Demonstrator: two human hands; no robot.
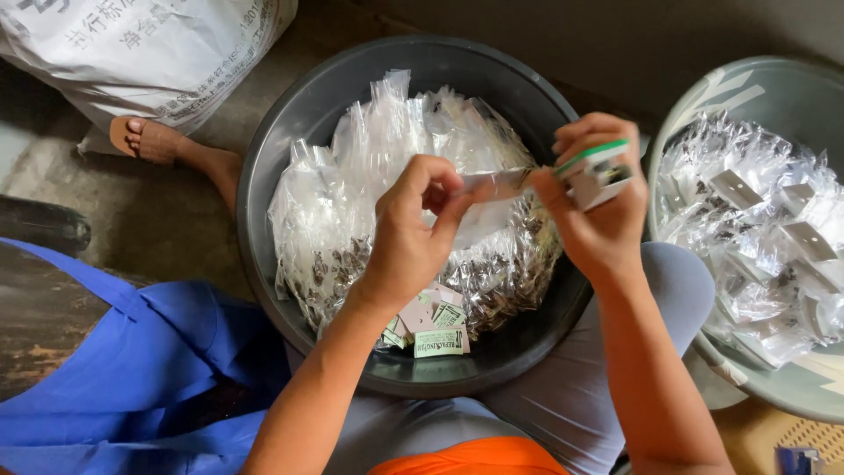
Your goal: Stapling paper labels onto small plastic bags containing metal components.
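Left hand (413, 230) pinched shut on clear bag (492, 183), held taut for filling | right hand (598, 207) closed around small cards (600, 173) at bag's mouth | dark basin (290, 123) of unfilled bags beneath | finished packets in right basin (774, 92)

A home piecework spot on a bare concrete floor (176, 220): basins (290, 114) of small plastic packets (352, 202), a bulk sack (132, 53).

A clear plastic sachet (497, 183), stretched flat at centre; at its three o'clock, small green-edged cards (598, 171), stacked.
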